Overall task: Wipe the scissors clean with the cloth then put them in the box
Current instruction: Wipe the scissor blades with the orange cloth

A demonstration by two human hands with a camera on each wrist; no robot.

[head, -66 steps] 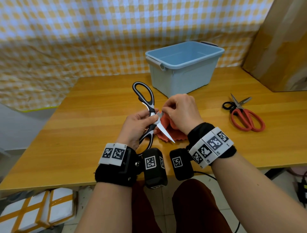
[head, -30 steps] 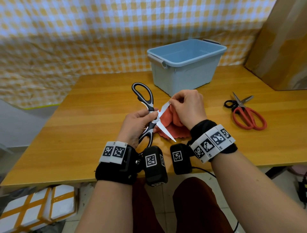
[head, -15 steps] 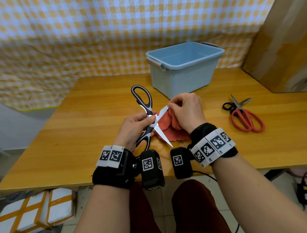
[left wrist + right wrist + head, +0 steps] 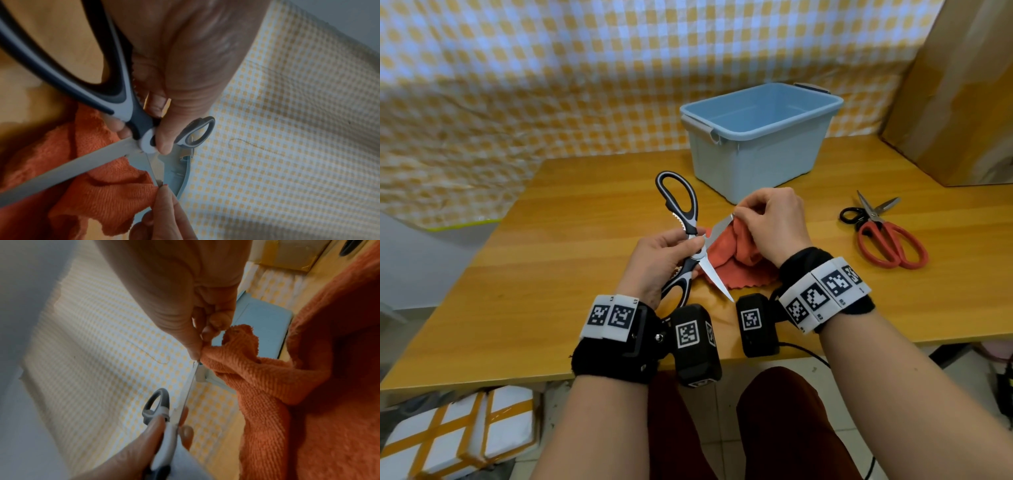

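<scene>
Counter (image 4: pixel 571 219): carried the blue box (image 4: pixel 756 150) at the far side, nothing in it.
Cloth (image 4: pixel 739 253): bunched orange under the open black-handled scissors (image 4: pixel 690 236), mid-counter.
Left hand (image 4: pixel 661 260): pinched the scissors at the pivot.
Right hand (image 4: pixel 770 219): pinched the cloth at the far blade's tip.
Change: pinch had slid from near the pivot out to the tip, so that blade was likely wiped; near blade bare, boxing pending.

Right hand (image 4: pixel 197 293) fingertips pinch orange cloth (image 4: pixel 287 394) onto scissors (image 4: pixel 185 395) blade tip. Left hand (image 4: pixel 148 443) grips pivot below. Blue box (image 4: pixel 265 331) beyond fingers.
</scene>
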